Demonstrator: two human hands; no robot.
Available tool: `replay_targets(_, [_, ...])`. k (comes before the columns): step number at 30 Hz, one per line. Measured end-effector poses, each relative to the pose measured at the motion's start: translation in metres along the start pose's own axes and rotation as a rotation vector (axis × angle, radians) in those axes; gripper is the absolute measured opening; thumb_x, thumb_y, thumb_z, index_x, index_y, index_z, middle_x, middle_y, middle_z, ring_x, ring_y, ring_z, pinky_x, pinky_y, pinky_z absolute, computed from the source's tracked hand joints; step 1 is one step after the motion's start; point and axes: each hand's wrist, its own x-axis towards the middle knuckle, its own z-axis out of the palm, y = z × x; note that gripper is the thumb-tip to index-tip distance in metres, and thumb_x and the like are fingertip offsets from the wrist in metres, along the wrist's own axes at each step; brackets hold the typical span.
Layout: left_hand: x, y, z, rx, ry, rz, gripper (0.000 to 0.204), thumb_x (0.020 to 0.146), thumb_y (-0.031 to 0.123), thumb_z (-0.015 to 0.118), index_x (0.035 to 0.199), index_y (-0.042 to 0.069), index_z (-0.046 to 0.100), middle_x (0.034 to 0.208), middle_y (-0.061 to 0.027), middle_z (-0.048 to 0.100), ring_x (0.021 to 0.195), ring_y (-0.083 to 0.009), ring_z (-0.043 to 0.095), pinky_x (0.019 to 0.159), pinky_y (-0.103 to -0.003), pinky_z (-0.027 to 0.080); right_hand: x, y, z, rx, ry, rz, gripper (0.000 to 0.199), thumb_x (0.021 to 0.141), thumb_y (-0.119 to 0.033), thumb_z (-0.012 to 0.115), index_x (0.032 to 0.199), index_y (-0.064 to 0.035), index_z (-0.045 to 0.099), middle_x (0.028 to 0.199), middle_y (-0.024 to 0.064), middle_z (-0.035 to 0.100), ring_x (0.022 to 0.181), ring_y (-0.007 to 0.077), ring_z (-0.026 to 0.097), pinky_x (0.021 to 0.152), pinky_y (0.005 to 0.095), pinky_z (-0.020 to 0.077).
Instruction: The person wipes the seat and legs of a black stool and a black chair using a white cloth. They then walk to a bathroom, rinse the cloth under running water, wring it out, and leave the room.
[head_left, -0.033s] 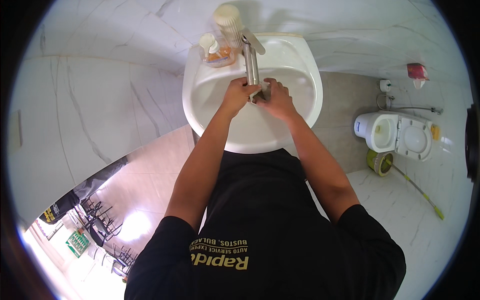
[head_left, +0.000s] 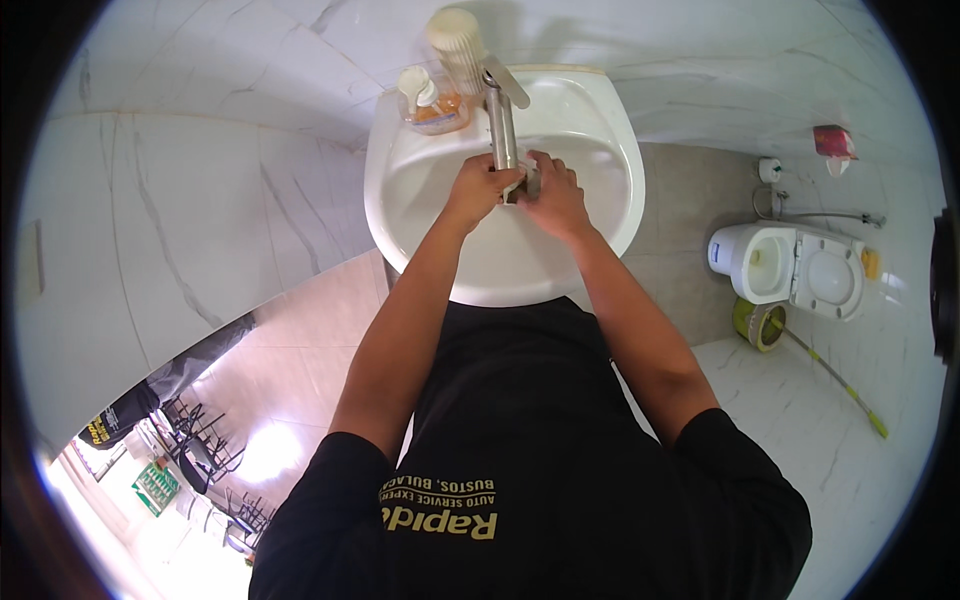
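Both my hands are over the white washbasin (head_left: 500,285), right under the spout of the metal tap (head_left: 502,130). My left hand (head_left: 472,192) is closed, its thumb stretched across under the spout's end. Facing it from the right, my right hand (head_left: 558,203) has its fingers curled inward. Between them is a small, partly whitish and dark thing (head_left: 514,190), mostly hidden by the fingers and too small to name. Behind the left hand, on the basin's back ledge, stands a clear pump bottle (head_left: 437,115) with orange liquid. A cream ribbed container (head_left: 456,45) is beside it.
To the right are a white toilet (head_left: 765,262) with its lid up, a green bucket (head_left: 752,325) and a green-handled stick (head_left: 830,382). A red tissue pack (head_left: 834,143) hangs on the marbled wall. Chairs (head_left: 200,450) and a green crate (head_left: 155,487) show at lower left.
My right hand's fingers have shifted slightly by the spout, and my left hand has moved a touch. Everything else looks the same.
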Motion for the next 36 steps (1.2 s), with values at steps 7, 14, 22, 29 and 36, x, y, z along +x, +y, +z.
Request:
replay_targets(7, [-0.007, 0.024, -0.016, 0.362, 0.027, 0.064, 0.029, 0.09, 0.023, 0.076, 0.103, -0.003, 0.072, 0.081, -0.0084, 0.069, 0.066, -0.0147, 0.057, 0.064, -0.033, 0.048, 0.021, 0.006, -0.014, 0.145, -0.211, -0.07, 0.025, 0.09, -0.016, 0.071, 0.113, -0.0044, 0.071, 0.104, 0.0151, 0.067, 0.097, 0.0349, 0.065, 0.089, 0.0422, 0.0525])
replay_targets(14, [0.011, -0.019, -0.014, 0.264, 0.259, 0.33, 0.023, 0.096, 0.019, 0.066, 0.109, 0.0, 0.069, 0.094, -0.0149, 0.07, 0.084, -0.0234, 0.064, 0.078, -0.035, 0.05, 0.032, 0.041, -0.017, 0.266, -0.244, -0.113, 0.019, 0.095, -0.011, 0.061, 0.111, -0.0039, 0.07, 0.106, 0.018, 0.069, 0.095, 0.0366, 0.068, 0.083, 0.0437, 0.0524])
replay_targets(22, [0.017, -0.015, -0.025, 0.147, 0.302, 0.258, 0.026, 0.104, 0.027, 0.061, 0.107, 0.002, 0.066, 0.087, -0.0041, 0.065, 0.081, -0.0144, 0.054, 0.081, -0.03, 0.046, 0.029, 0.047, -0.012, 0.559, -0.302, 0.134, 0.017, 0.095, -0.012, 0.063, 0.111, -0.0045, 0.065, 0.103, 0.0106, 0.069, 0.093, 0.0246, 0.066, 0.088, 0.0367, 0.0498])
replay_targets(29, [0.032, -0.039, -0.033, -0.063, 0.221, 0.169, 0.027, 0.103, 0.033, 0.064, 0.118, 0.011, 0.066, 0.104, 0.0003, 0.066, 0.098, -0.014, 0.057, 0.085, -0.031, 0.047, 0.029, 0.024, -0.027, 1.287, -0.419, 0.31, 0.017, 0.101, -0.019, 0.063, 0.115, -0.0105, 0.061, 0.101, 0.0008, 0.064, 0.095, 0.0161, 0.062, 0.088, 0.0322, 0.0491])
replay_targets(36, [0.026, -0.076, 0.003, -0.449, 0.042, -0.237, 0.062, 0.101, 0.057, 0.055, 0.147, 0.016, 0.049, 0.135, -0.0092, 0.06, 0.132, -0.0263, 0.051, 0.108, -0.058, 0.038, 0.034, 0.018, 0.011, 1.618, -0.31, 0.3, 0.022, 0.105, -0.024, 0.057, 0.122, -0.0097, 0.057, 0.114, 0.0032, 0.064, 0.104, 0.0177, 0.064, 0.096, 0.0379, 0.0521])
